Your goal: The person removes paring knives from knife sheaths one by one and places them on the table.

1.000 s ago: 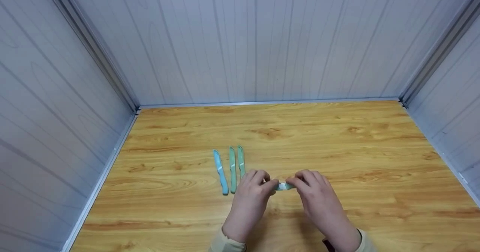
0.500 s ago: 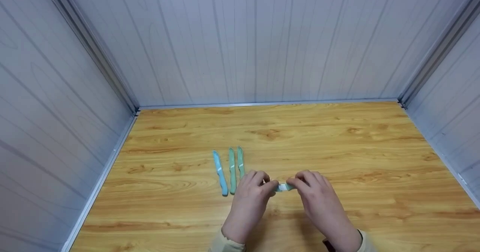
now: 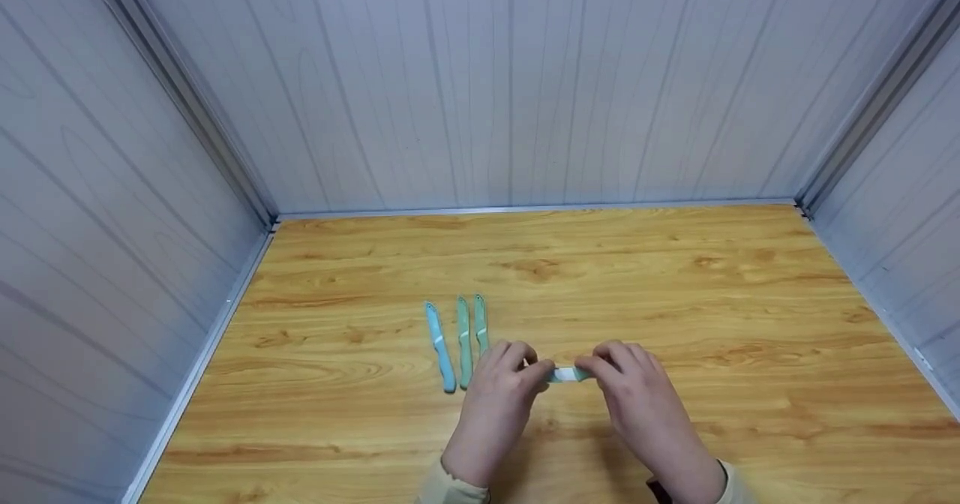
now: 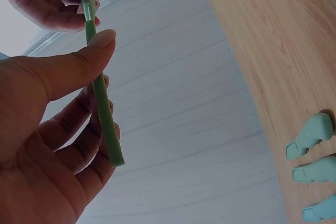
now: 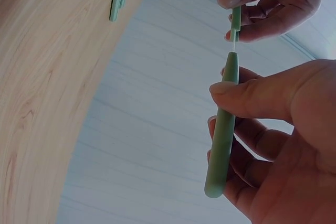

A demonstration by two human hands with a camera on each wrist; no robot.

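My left hand pinches the green sheath of a paring knife between thumb and fingers. The knife's green handle is gripped by my right hand. Between the hands, a short stretch of white blade shows; the rest of it is hidden in the sheath. The knife is held level over the table, in line from hand to hand. To the left of my left hand lie two green sheathed knives and a light blue sheathed knife, side by side with handles toward me.
A wood-grain table spreads under the hands. Pale panelled walls stand at the back and both sides, with metal strips along the table's edges.
The hands have drawn very slightly apart, and a little more white blade shows between sheath and handle. The three knives on the table lie as before.
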